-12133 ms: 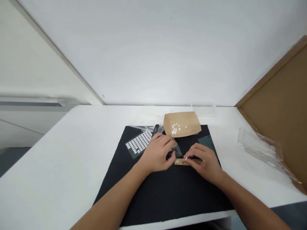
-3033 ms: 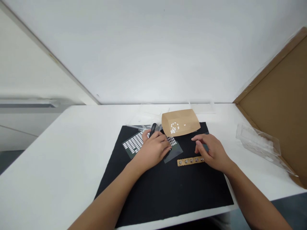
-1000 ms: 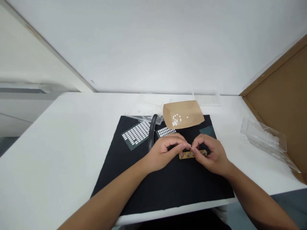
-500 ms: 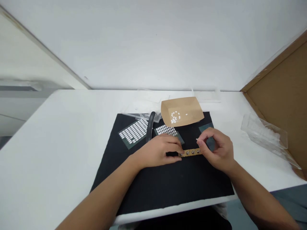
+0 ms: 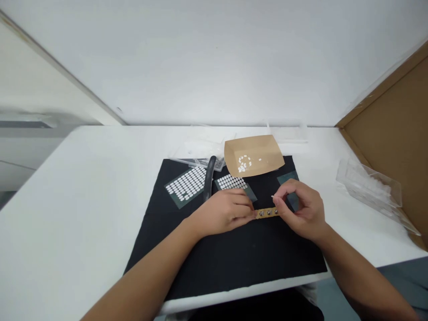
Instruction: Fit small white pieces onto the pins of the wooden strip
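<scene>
My left hand [image 5: 229, 209] lies at the left end of a narrow brown strip [image 5: 265, 213], with its fingers closed over that end. Several small shiny metal pieces sit in a row along the strip. Just above the strip's right end, my right hand [image 5: 299, 207] pinches a small white piece [image 5: 273, 196] between thumb and fingertips. Only its tip shows, so its full shape is hidden. Beyond my left hand lie two dark sheets with rows of white ovals, a larger one [image 5: 187, 185] and a partly covered one [image 5: 234, 181].
A brown paper tray [image 5: 264, 149] with several white ovals stands behind my hands. Left of it are a curved black handle [image 5: 209, 178] and clear plastic packaging [image 5: 200, 147]. A black mat [image 5: 240, 263] covers the work area. Clear boxes [image 5: 369, 187] and a cardboard panel [image 5: 397, 116] stand right.
My left hand's fingers have closed together and moved slightly right over the strip's end, covering its leftmost metal piece. My right hand has shifted slightly left with the white piece.
</scene>
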Available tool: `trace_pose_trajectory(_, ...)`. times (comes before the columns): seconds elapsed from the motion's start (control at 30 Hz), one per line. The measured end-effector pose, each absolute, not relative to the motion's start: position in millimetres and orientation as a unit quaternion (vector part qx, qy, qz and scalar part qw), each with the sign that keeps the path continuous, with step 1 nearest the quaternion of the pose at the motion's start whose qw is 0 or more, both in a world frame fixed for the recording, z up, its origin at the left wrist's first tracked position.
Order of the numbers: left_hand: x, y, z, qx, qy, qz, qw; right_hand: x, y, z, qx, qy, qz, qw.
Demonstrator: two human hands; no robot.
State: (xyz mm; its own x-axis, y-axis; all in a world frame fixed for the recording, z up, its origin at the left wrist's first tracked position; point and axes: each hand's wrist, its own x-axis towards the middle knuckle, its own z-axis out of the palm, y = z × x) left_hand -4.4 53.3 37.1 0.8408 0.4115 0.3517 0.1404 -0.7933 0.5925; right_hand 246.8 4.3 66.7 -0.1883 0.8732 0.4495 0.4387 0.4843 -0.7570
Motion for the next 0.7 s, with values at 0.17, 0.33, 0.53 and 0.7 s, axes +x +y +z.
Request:
trace_pose_trajectory(0.17,-3.4,52.3,34.3,0.909,0.165,0.244,0.295,246.1,4.7,66.1,-0.449,-0.735,0.239,0.448)
trace_pose_trajectory(0.33,-3.9,52.1,32.6,0.912,0.169,0.246,0.283,246.8,4.6,65.0,-0.447,-0.738,0.245,0.442)
trace_pose_trajectory(0.53,-3.6,52.6,30.5,0.908,0.169,0.265,0.277,247.7,5.5,63.9,-0.440,-0.744,0.244,0.440)
trace_pose_trajectory(0.7,-4.1,53.0,30.9,0.906,0.181,0.268,0.275,248.0,5.2,64.2,-0.438,-0.743,0.246,0.443)
